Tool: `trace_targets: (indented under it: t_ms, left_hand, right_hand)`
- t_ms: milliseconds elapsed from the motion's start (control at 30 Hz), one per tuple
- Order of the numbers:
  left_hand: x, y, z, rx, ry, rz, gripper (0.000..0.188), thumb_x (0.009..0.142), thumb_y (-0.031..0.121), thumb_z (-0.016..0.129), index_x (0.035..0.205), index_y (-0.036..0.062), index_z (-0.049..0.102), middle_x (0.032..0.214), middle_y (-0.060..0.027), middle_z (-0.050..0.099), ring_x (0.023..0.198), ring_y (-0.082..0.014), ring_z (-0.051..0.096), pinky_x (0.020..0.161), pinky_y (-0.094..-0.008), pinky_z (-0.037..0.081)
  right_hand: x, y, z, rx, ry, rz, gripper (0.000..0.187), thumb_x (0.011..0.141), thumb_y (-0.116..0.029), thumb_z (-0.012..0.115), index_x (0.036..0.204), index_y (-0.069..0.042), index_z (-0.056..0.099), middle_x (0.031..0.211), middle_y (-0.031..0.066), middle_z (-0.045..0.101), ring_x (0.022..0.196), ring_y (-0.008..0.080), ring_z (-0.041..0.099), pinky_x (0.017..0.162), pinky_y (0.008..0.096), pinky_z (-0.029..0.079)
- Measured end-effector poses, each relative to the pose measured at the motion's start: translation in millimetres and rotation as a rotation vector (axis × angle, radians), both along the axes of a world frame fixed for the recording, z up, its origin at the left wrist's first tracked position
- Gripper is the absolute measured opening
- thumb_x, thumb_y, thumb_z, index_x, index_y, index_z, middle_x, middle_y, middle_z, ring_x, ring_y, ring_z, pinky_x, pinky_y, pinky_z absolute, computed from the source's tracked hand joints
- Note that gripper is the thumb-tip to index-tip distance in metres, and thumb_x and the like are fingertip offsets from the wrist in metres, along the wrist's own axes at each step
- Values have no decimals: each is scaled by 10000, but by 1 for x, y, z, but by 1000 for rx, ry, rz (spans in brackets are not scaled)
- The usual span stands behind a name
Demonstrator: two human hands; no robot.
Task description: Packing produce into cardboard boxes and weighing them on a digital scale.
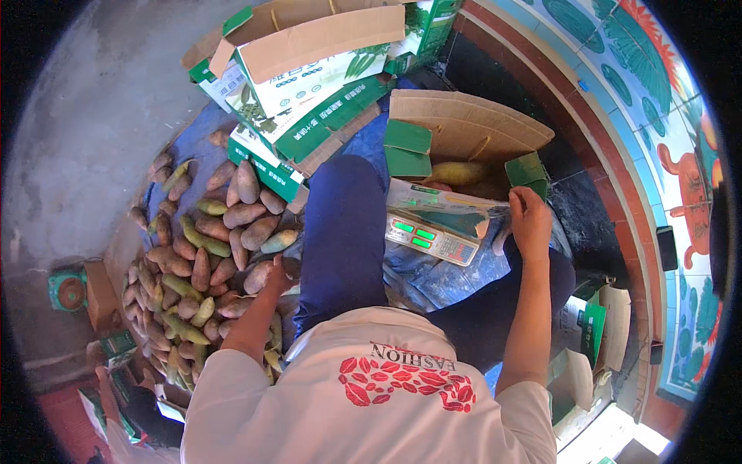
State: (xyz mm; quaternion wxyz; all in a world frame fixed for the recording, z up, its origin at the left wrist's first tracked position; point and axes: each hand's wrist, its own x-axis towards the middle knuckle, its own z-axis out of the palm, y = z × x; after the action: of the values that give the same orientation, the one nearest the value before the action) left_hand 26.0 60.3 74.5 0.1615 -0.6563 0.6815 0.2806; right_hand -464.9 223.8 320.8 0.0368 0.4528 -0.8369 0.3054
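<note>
My left hand [276, 280] reaches down to the right edge of a large heap of long, oval fruits or tubers [246, 214], brown-red and green. It touches or nearly touches the pieces beside my knee; its fingers are partly hidden, so I cannot tell whether it grips one. My right hand [530, 220] is closed at the front right corner of an open carton [471, 127], its fingertips on the flap. A yellowish-green piece [461, 172] and part of a reddish one lie in this carton. A digital scale [433, 240] with lit green displays sits at the carton's near side.
Open white-and-green cartons [313, 81] stand stacked at the far left of my knee. More cartons [589, 332] are at the right. A painted tile wall [680, 178] curves along the right. Another person's arm [106, 390] shows at lower left, near a green round-faced device [68, 290].
</note>
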Motion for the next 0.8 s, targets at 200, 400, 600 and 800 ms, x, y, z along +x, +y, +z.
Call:
trace_targets:
  t_ms: [200,400,600,800]
  left_hand:
    - [2,2,-13,20,-64,-18,1050,551,311,836,1348,207,161,1271,-234,333,1081,-397,501,886,-450,450]
    - [-8,3,-4,53,-54,21,1019,583,306,815,1347,225,146,1268,-232,319,1084,-405,496,885,-456,449]
    - [0,3,-14,18,-20,41,1003,599,313,807,1349,230,146,1271,-240,308,1105,-407,479,896,-455,443]
    - [-11,2,-1,35,-4,86,960,625,317,791,1346,224,164,1257,-247,326,1114,-406,469,905,-453,438]
  right_hand:
    - [0,6,1,12,-35,-26,129,816,-160,580,869,-53,629,827,153,632,733,341,607,633,390,476]
    - [-4,8,-4,-7,-9,-22,131,817,-166,580,870,-57,631,825,155,632,736,344,607,638,393,478]
    - [-4,7,-4,26,-38,-51,136,817,-169,583,872,-54,632,837,161,632,762,340,612,652,393,481]
    - [-4,7,-4,21,-46,-43,138,815,-172,587,863,-51,632,834,157,633,754,336,613,648,389,482]
